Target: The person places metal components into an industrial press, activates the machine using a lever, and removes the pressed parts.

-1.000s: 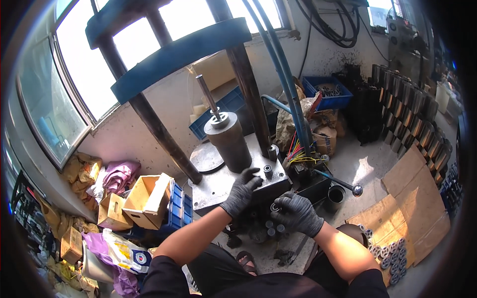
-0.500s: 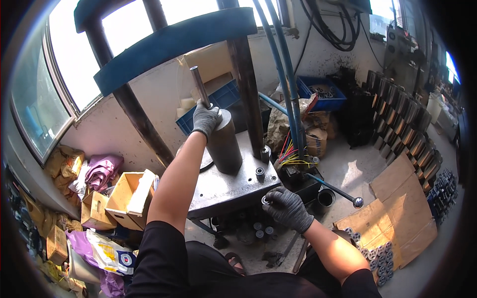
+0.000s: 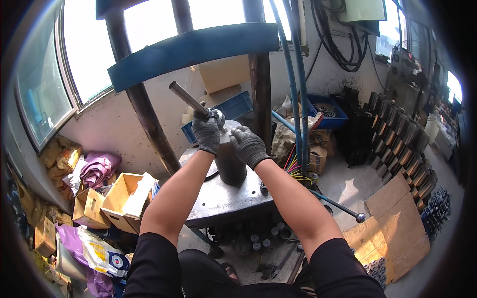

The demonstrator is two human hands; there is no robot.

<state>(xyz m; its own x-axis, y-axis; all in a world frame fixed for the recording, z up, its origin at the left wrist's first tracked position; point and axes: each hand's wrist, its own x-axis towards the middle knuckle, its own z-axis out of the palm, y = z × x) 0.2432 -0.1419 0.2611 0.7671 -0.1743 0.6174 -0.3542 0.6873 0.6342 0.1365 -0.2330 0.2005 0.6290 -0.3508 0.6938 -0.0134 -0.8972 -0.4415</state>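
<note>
My left hand [image 3: 205, 133], in a grey knit glove, is closed round a smooth metal rod [image 3: 185, 95]. The rod slants up to the left, and a round metal part shows at its lower end beside the fingers. Right against it, my gloved right hand [image 3: 247, 145] has its fingers drawn together over the top of a thick dark metal cylinder [image 3: 232, 171]; what they hold is hidden. The cylinder stands upright on the steel bed plate [image 3: 211, 201] of a press. A small metal bushing [image 3: 264, 188] sits on the plate beside my right forearm.
Dark press columns [image 3: 144, 116] and a blue crossbeam [image 3: 194, 49] rise round the plate. A ball-ended lever [image 3: 359, 217] juts out at right. Open cartons [image 3: 124, 198] stand at left. Cardboard [image 3: 402, 233] and stacked metal cylinders [image 3: 397, 144] lie at right.
My right hand has moved from the plate's front edge, where it held a small metal ring, up to the cylinder's top. The rod in my left hand has tipped further left.
</note>
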